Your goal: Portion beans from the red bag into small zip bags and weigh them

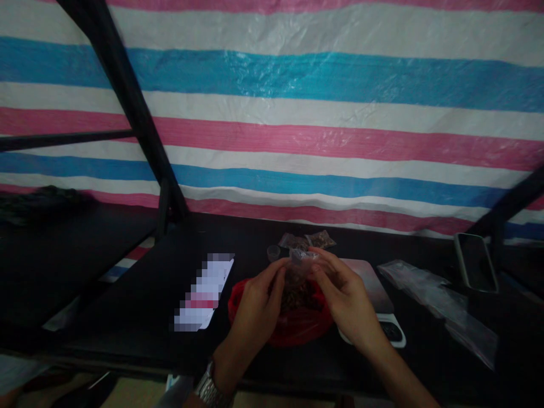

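The fingers (277, 285) partly cover the bag (302, 259) between them; the sheet (205, 293) to their left is blurred beyond reading.

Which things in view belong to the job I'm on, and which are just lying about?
Likely in the job:
small clear bag, between left fingers and right fingers
red plastic bag of brown bits
filled clear bags
flat clear bags
kitchen scale
small clear cup

Probably just lying about:
smartphone
dark bundle

Can't tell: pixelated pale item

No text or number can be read; the white item (208, 289) is pixelated.
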`<state>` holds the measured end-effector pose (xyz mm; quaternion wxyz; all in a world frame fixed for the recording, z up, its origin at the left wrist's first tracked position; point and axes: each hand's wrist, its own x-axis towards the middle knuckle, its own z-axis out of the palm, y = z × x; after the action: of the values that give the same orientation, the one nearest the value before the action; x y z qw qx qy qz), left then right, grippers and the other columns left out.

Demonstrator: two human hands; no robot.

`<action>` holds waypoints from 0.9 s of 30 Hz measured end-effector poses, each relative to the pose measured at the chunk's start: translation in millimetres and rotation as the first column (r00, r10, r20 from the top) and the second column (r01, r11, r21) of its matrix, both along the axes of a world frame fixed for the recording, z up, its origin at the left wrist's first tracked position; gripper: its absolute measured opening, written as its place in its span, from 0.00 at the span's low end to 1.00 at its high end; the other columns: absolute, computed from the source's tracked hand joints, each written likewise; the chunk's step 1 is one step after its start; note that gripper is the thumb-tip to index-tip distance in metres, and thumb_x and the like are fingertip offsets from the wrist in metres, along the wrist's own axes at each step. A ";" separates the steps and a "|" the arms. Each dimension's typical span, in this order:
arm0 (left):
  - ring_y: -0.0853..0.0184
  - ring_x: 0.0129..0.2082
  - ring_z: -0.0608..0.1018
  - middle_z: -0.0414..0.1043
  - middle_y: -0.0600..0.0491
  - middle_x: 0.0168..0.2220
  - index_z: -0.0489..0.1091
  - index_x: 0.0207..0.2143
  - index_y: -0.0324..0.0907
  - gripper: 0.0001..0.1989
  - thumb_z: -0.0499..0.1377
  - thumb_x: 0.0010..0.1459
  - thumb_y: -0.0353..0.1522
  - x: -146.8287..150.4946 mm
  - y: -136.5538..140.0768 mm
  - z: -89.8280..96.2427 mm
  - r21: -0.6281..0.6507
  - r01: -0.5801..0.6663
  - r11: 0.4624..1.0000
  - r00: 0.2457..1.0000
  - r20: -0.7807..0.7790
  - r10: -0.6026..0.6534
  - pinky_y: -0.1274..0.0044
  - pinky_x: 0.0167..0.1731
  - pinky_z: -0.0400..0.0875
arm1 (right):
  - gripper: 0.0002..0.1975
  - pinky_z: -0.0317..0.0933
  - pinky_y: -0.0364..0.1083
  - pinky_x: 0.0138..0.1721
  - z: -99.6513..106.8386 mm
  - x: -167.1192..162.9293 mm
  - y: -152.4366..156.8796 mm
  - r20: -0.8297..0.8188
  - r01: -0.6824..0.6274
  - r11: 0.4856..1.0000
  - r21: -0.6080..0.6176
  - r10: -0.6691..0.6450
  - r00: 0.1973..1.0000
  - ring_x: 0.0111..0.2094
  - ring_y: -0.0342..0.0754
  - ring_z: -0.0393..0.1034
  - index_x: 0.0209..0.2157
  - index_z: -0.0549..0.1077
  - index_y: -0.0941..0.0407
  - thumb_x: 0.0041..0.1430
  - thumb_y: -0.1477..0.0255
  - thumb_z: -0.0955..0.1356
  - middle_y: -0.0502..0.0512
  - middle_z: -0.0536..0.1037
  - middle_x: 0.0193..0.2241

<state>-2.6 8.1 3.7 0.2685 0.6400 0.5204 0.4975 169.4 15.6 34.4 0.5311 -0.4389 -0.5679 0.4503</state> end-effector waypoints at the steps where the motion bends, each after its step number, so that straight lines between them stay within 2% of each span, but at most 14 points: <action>1: 0.60 0.50 0.85 0.83 0.50 0.53 0.78 0.55 0.46 0.18 0.52 0.72 0.38 -1.0 -0.6 -0.3 -0.009 0.013 1.000 1.000 0.002 -0.013 0.74 0.49 0.79 | 0.21 0.74 0.53 0.54 0.4 0.6 -0.3 0.022 0.007 1.000 0.008 -0.007 1.000 0.49 0.55 0.81 0.54 0.79 0.50 0.63 0.57 0.73 0.57 0.85 0.47; 5: 0.61 0.50 0.85 0.83 0.50 0.53 0.76 0.57 0.48 0.18 0.51 0.73 0.38 -4.9 -3.7 -0.4 -0.007 0.077 0.997 0.997 -0.008 -0.077 0.75 0.49 0.79 | 0.21 0.73 0.55 0.56 0.6 0.5 -1.4 0.059 0.034 0.999 0.023 -0.035 0.998 0.51 0.56 0.80 0.53 0.81 0.50 0.63 0.55 0.72 0.57 0.85 0.49; 9: 0.61 0.48 0.86 0.85 0.51 0.49 0.76 0.58 0.50 0.18 0.51 0.73 0.38 -6.1 -6.2 2.2 -0.010 0.125 0.992 0.992 0.007 -0.125 0.74 0.49 0.79 | 0.20 0.71 0.56 0.59 -0.7 -2.6 -4.2 0.041 0.022 1.000 0.019 -0.023 0.999 0.53 0.57 0.79 0.52 0.82 0.50 0.62 0.56 0.73 0.56 0.85 0.49; 14: 0.62 0.49 0.86 0.84 0.50 0.52 0.75 0.59 0.49 0.20 0.50 0.74 0.38 -4.5 -6.4 2.2 -0.028 0.131 0.991 0.991 -0.006 -0.132 0.74 0.51 0.78 | 0.19 0.73 0.55 0.56 2.4 -3.8 -6.2 0.036 0.011 1.000 0.026 -0.012 0.999 0.48 0.55 0.81 0.52 0.81 0.50 0.62 0.58 0.73 0.57 0.86 0.46; 16: 0.62 0.55 0.83 0.82 0.50 0.56 0.73 0.61 0.47 0.20 0.49 0.74 0.39 -4.5 -5.6 1.3 -0.011 0.100 0.995 0.995 -0.006 -0.100 0.73 0.56 0.76 | 0.20 0.74 0.54 0.52 8.7 5.0 -2.8 0.013 0.077 0.996 0.052 -0.078 0.997 0.44 0.54 0.81 0.51 0.80 0.51 0.61 0.57 0.74 0.56 0.86 0.42; 18: 0.63 0.59 0.81 0.80 0.50 0.59 0.72 0.61 0.46 0.21 0.49 0.74 0.38 -5.3 -5.1 0.8 0.008 0.063 0.998 0.998 -0.009 -0.063 0.72 0.60 0.73 | 0.22 0.75 0.52 0.45 17.4 25.4 4.1 -0.003 0.211 0.974 0.089 -0.211 0.977 0.38 0.52 0.81 0.50 0.79 0.52 0.57 0.56 0.76 0.55 0.85 0.38; 20: 0.63 0.60 0.80 0.79 0.50 0.59 0.72 0.61 0.45 0.20 0.49 0.73 0.38 -6.5 -5.3 0.8 0.022 0.043 0.999 0.998 -0.036 -0.042 0.70 0.62 0.72 | 0.28 0.73 0.49 0.37 25.5 59.3 13.5 0.017 0.402 0.906 0.132 -0.408 0.913 0.32 0.49 0.77 0.54 0.76 0.52 0.54 0.57 0.77 0.52 0.83 0.33; 22: 0.63 0.60 0.80 0.79 0.49 0.59 0.73 0.60 0.45 0.20 0.50 0.73 0.37 -7.7 -6.1 0.8 0.038 0.040 0.998 0.996 -0.085 -0.037 0.69 0.62 0.72 | 0.32 0.70 0.48 0.35 29.3 104.3 23.1 0.044 0.582 0.800 0.144 -0.593 0.804 0.31 0.49 0.74 0.57 0.75 0.53 0.51 0.60 0.77 0.52 0.81 0.33; 25: 0.62 0.60 0.80 0.79 0.49 0.59 0.73 0.60 0.46 0.20 0.49 0.73 0.36 -7.9 -7.7 -0.2 0.069 0.057 0.996 0.987 -0.153 -0.045 0.69 0.62 0.73 | 0.32 0.69 0.51 0.33 22.6 176.0 32.5 0.194 0.790 0.595 0.150 -0.801 0.567 0.31 0.53 0.74 0.58 0.74 0.57 0.51 0.63 0.74 0.58 0.81 0.35; 26: 0.62 0.59 0.80 0.79 0.49 0.59 0.73 0.60 0.46 0.20 0.49 0.73 0.36 -7.6 -8.1 -0.7 0.079 0.059 0.995 0.985 -0.167 -0.045 0.69 0.61 0.74 | 0.30 0.69 0.53 0.33 17.4 196.3 33.8 0.322 0.808 0.565 0.169 -0.806 0.497 0.32 0.56 0.75 0.57 0.75 0.58 0.52 0.64 0.73 0.61 0.81 0.36; 27: 0.62 0.59 0.80 0.79 0.49 0.59 0.73 0.60 0.46 0.20 0.49 0.74 0.36 -7.0 -8.4 -1.2 0.088 0.060 0.994 0.983 -0.178 -0.044 0.69 0.61 0.74 | 0.27 0.70 0.55 0.34 11.4 212.9 34.3 0.491 0.790 0.582 0.192 -0.754 0.436 0.32 0.58 0.76 0.54 0.77 0.59 0.52 0.65 0.72 0.63 0.82 0.35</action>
<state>-9.6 -0.2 2.6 0.2042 0.7068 0.5013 0.4554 382.3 49.9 45.8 0.4861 -0.7706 -0.4103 0.0385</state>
